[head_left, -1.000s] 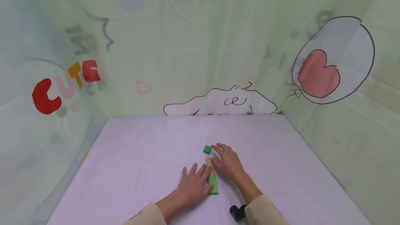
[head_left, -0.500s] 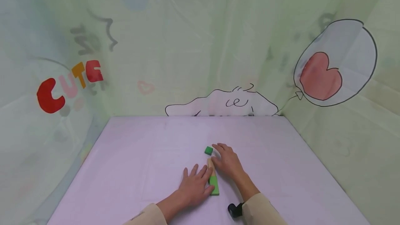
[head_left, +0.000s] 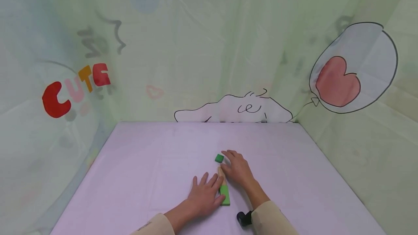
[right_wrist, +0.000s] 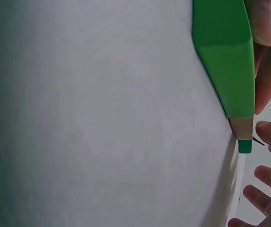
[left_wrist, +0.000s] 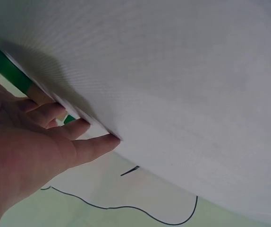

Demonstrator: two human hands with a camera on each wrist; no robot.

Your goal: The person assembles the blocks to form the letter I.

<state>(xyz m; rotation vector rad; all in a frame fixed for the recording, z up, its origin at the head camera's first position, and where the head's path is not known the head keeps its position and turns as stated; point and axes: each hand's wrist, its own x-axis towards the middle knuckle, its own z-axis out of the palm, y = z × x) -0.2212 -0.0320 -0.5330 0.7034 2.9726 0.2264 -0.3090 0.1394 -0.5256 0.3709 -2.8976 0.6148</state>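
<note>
On the pale lilac table a light green block (head_left: 225,196) and a plain wood block (head_left: 222,175) lie end to end in a line. Beyond their far end sits a small dark green block (head_left: 219,158), apart from the wood one. My left hand (head_left: 203,194) lies along the left side of the line with fingers spread; its thumb is at the light green block and its index finger at the wood one. On the other side, my right hand (head_left: 240,169) has its thumb beside the wood block and its fingers near the dark green block, holding nothing.
A black object (head_left: 244,219) shows at the right sleeve. Printed fabric curtains (head_left: 147,46) hang behind and on both sides of the table (head_left: 147,155).
The head view has shifted slightly, so the whole scene sits a little farther right and lower. Hands and blocks keep their places relative to each other.
</note>
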